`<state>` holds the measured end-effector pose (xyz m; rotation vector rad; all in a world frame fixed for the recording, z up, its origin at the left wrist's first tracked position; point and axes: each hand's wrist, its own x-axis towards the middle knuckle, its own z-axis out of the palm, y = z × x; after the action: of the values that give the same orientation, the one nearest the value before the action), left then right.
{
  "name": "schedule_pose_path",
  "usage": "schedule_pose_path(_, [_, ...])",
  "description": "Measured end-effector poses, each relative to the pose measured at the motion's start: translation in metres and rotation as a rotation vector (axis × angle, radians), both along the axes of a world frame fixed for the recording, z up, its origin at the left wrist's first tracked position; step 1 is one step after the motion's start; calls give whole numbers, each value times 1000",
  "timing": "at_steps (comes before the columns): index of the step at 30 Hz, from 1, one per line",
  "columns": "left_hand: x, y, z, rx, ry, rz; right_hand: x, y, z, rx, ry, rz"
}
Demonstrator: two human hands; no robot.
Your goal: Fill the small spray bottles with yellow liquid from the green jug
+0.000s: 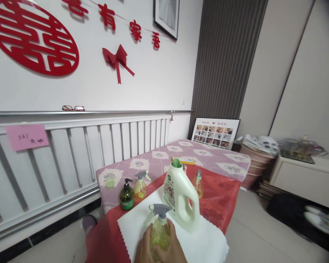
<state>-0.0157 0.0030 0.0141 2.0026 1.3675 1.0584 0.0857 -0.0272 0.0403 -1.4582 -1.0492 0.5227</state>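
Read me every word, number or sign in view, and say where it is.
"囍": round red wall cutout.
"有 家 吾": hanging red characters; leftmost is cut off.
"361": pink note; other handwriting unclear.
Too small or blurred: labels on jug and pump bottle, photo board heading.

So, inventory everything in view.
Table: 1, purple, centre
Spray bottles: 3, yellowish, front and table
Jug: 1, greenish, centre
Pump bottle: 1, green, table
Round item: 1, greenish, table
Flat item: 1, yellow, table
Mat: 1, white, under jug
Cloth: 1, red, table
Radiator: 1, white, left
Note: 1, pink, radiator
Glasses: 1, brown, above radiator
Decorations: 6, red, wall
Frames: 2, black, wall, corner
Basket: 1+, pink, right
Cabinet: 1, white, right
Shoe: 1, purple, left
Left hand: 1, bare, front
Right hand: 1, bare, front
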Motion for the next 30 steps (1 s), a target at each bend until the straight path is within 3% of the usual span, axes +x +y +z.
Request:
schedule_pose_path(3, [-6, 6, 2, -95, 45, -136, 3, -2, 16, -32, -32, 21])
schedule_pose_path(7, [-9, 12, -3, -100, 46, -203, 10, -4, 41, -45, -69, 25])
schedule_pose_path(10, [-9, 15, -10, -120, 24, -250, 15, -2, 48, -46, -70, -5])
schedule_pose_path(18, [-10, 18, -23, -61, -43, -215, 25, -1, 11, -60, 28, 78])
schedule_pose_path(23, [-11, 18, -24, -71, -28, -197, 27, -8, 2, -29, 89, 113])
schedule_pose_path(30, [-11, 17, -28, -50, -81, -179, 24, -3, -14, 23, 91, 33])
